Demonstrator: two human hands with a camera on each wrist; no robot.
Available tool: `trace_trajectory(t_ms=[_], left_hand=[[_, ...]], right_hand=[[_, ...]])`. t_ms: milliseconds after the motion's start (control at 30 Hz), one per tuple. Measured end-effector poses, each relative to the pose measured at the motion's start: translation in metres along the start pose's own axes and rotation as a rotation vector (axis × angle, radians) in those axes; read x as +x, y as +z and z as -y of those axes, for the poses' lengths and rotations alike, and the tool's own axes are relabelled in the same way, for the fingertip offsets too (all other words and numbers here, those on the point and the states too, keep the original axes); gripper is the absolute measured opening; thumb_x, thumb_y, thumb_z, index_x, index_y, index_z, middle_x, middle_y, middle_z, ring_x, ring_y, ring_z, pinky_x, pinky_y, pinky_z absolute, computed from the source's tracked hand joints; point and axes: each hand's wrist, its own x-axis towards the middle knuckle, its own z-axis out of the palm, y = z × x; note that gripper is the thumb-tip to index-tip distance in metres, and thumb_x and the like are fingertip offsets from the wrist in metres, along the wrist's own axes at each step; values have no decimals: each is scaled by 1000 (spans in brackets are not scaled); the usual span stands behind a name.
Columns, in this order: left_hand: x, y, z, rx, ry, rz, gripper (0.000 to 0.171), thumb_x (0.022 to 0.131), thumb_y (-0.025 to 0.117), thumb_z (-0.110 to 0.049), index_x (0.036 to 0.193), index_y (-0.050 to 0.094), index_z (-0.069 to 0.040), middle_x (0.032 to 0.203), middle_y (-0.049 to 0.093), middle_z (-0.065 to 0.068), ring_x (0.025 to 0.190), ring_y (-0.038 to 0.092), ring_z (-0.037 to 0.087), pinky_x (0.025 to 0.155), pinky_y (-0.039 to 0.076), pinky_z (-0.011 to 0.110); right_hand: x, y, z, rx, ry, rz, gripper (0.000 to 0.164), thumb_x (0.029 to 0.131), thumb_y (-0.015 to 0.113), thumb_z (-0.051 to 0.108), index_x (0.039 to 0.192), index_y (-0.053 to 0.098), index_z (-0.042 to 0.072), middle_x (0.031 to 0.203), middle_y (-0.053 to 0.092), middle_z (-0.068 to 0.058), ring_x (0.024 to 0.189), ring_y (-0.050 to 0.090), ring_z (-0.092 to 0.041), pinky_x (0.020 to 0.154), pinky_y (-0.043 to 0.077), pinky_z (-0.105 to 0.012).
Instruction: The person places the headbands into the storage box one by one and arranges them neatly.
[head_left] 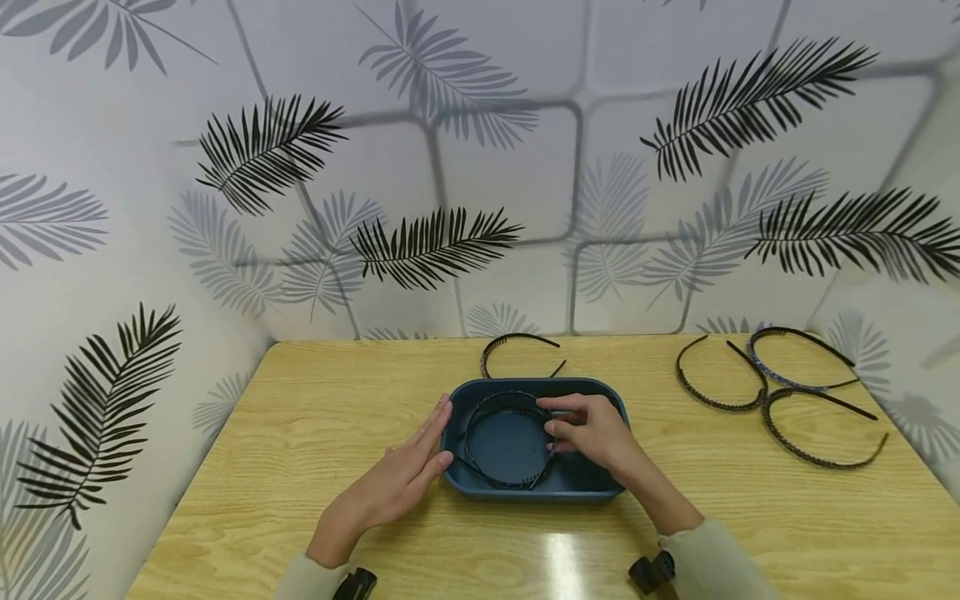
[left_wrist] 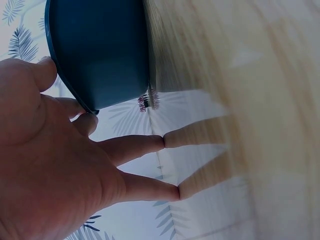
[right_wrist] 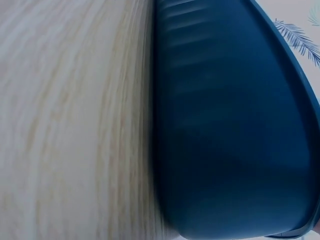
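A dark blue rectangular basin point(head_left: 531, 493) stands on the table, with dark toothed headbands point(head_left: 487, 478) lying in it, overlapping in a ring. My right hand point(head_left: 592, 433) reaches over the basin's right side and pinches a headband at the ring's right edge between thumb and fingers. At the left end, my left hand point(head_left: 397, 479) touches the rim with its thumb and fingers. The left wrist view shows two straight fingers point(left_wrist: 145, 187) of it reaching down to the tabletop beside the basin point(left_wrist: 100, 55). In the right wrist view the basin's outer wall point(right_wrist: 230, 125) hides most of the right hand.
Behind the basin, another headband point(head_left: 486, 354) lies on the wooden table point(head_left: 300, 417). Toward the right edge are three more: a dark one point(head_left: 686, 385), a blue-patterned one point(head_left: 765, 367) and a dark one point(head_left: 795, 450) in front. A leaf-patterned wall point(head_left: 510, 192) borders the table's back.
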Motion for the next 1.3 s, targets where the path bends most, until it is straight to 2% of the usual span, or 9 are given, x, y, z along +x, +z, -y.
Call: trace_trajectory(t_ms=[167, 400, 667, 800, 1033, 1300], left_hand=[[0, 0, 1, -1, 2, -2, 65, 114, 38, -32, 167, 2, -20, 172, -5, -7, 156, 8, 20, 103, 16, 85], [1, -1, 1, 12, -10, -1, 65, 114, 38, -35, 167, 2, -23, 173, -4, -3, 155, 12, 22, 102, 17, 85], [1, -1, 1, 11, -9, 3, 65, 114, 38, -34, 167, 2, -23, 172, -5, -5, 155, 11, 21, 103, 16, 85], [1, 0, 1, 5, -9, 1, 65, 114, 38, -32, 167, 2, -22, 173, -5, -3, 156, 9, 20, 103, 16, 85], [0, 0, 1, 0, -3, -2, 65, 114, 38, -31, 167, 2, -21, 173, -4, -3, 156, 9, 21, 103, 16, 85], [0, 0, 1, -1, 5, -4, 65, 114, 39, -30, 167, 2, -20, 173, -4, -1, 156, 9, 21, 103, 15, 85]], right_hand=[[4, 4, 1, -25, 8, 13, 37, 95, 66, -10, 132, 65, -10, 130, 63, -32, 83, 75, -33, 73, 62, -38], [6, 7, 1, -49, 44, 18, 36, 94, 67, -10, 130, 66, -9, 124, 66, -31, 83, 76, -34, 73, 62, -41], [9, 7, -2, -98, 73, 9, 36, 94, 67, -9, 130, 68, -6, 127, 66, -29, 91, 74, -33, 69, 62, -38], [11, 6, -3, -124, 51, 13, 36, 94, 67, -10, 129, 68, -7, 128, 65, -29, 89, 74, -33, 67, 62, -37], [11, 6, -5, -234, 17, -1, 35, 93, 68, -10, 127, 70, -4, 119, 66, -25, 79, 74, -28, 64, 61, -34], [10, 8, -6, -363, -45, -10, 33, 91, 70, -10, 123, 73, -3, 121, 65, -20, 83, 73, -22, 60, 59, -27]])
